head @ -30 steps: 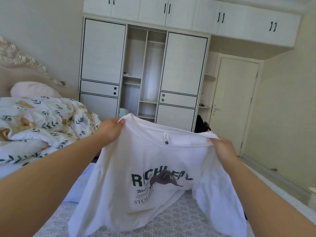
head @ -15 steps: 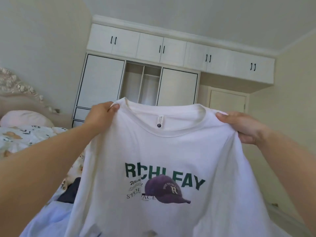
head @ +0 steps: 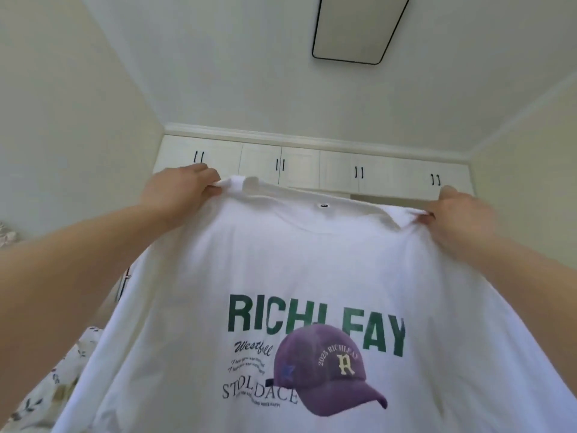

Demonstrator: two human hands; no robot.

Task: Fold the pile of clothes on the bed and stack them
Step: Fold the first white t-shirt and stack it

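Gripping white tee (head: 312, 276) shoulders, both hands, L (head: 184, 189) & R (head: 459, 220)

There is just one camera — it sits on the person's head. It looks forward and tilts up, so it sees the ceiling light (head: 359, 28) and the top cupboards (head: 312, 167). The white T-shirt (head: 312, 276) is held up very near — it fills the lower half.

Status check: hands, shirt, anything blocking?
Left hand and right hand each pinch a shoulder of the white T-shirt. Shirt held up high, spread, print facing camera, unfolded. Nothing in the way; floral bedding low left.
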